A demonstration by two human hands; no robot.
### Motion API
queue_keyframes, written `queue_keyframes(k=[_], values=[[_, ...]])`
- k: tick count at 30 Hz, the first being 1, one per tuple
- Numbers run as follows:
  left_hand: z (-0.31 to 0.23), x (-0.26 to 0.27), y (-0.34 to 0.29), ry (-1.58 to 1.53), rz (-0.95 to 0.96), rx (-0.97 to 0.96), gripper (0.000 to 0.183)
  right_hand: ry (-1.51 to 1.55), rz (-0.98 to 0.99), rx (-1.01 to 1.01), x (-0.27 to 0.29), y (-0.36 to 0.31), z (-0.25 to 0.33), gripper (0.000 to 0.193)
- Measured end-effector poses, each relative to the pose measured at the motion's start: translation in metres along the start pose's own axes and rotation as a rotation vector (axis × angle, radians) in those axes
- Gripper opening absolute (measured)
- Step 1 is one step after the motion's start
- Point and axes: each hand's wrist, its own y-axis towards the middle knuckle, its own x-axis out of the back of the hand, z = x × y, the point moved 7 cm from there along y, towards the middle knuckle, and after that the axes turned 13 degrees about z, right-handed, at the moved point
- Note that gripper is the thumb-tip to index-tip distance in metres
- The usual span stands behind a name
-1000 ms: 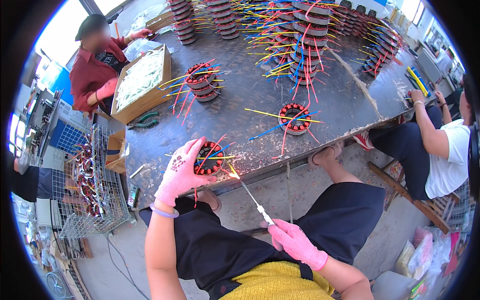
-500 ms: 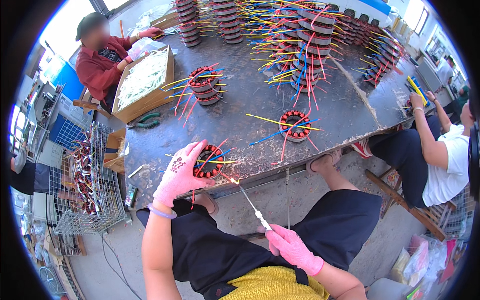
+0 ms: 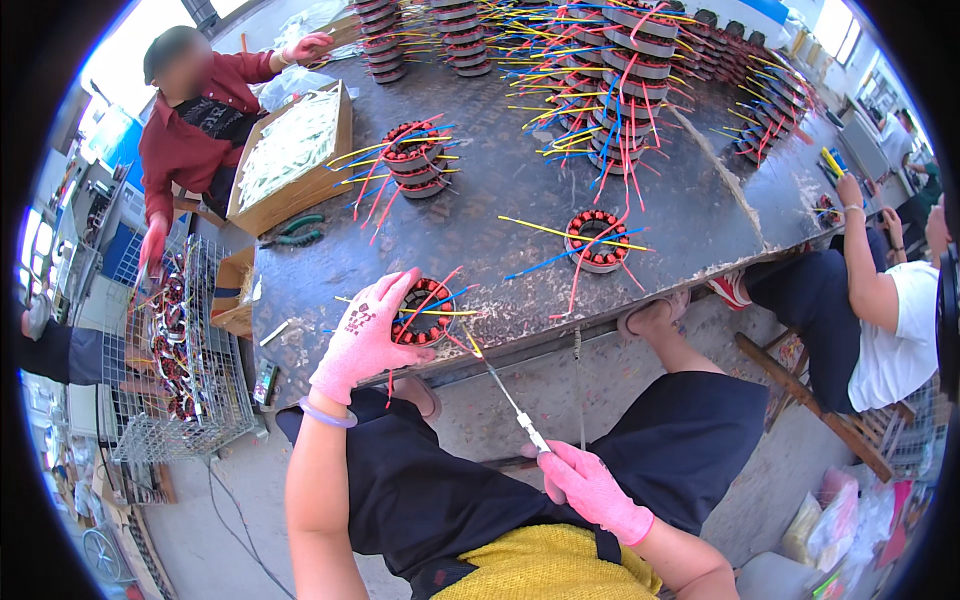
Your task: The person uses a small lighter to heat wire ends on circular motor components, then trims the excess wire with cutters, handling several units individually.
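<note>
My left hand [image 3: 358, 335], in a pink glove, is wrapped round a small motor stator [image 3: 436, 329] at the table's near edge. Red coils line its ring, and red, yellow and blue wires stick out of it. In my pink-gloved right hand [image 3: 595, 490] is a slim torch [image 3: 530, 430] with a white handle and a long thin metal nozzle. Its tip meets or nearly meets a red wire end just right of the stator, with a small yellow-orange glow there. A second stator [image 3: 600, 264] lies to the right on the table.
Beyond are a short stator stack [image 3: 418, 187] and tall stacks [image 3: 640, 70]. Green-handled pliers [image 3: 295, 232] lie near a cardboard box [image 3: 285, 205] of white strips. A wire basket [image 3: 180, 440] holds more stators on the left. Co-workers sit at left [image 3: 195, 150] and right [image 3: 895, 320].
The bright flame at the torch tip has shrunk to a small glow. The left co-worker has spread their arms, one hand now reaching down to the basket. My left hand stays on the stator.
</note>
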Motion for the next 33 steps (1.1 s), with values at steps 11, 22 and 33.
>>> queue_keyframes(k=[11, 22, 33], values=[[-0.001, -0.001, 0.001, -0.007, 0.021, 0.035, 0.102, -0.022, 0.002, 0.046, 0.001, 0.003, -0.004, 0.037], [-0.002, -0.001, 0.001, -0.001, 0.024, 0.043, 0.103, -0.037, 0.006, 0.051, 0.001, 0.004, -0.003, 0.037], [-0.004, 0.000, 0.001, 0.009, 0.028, 0.057, 0.103, 0.053, 0.028, 0.027, 0.000, 0.002, -0.004, 0.038]])
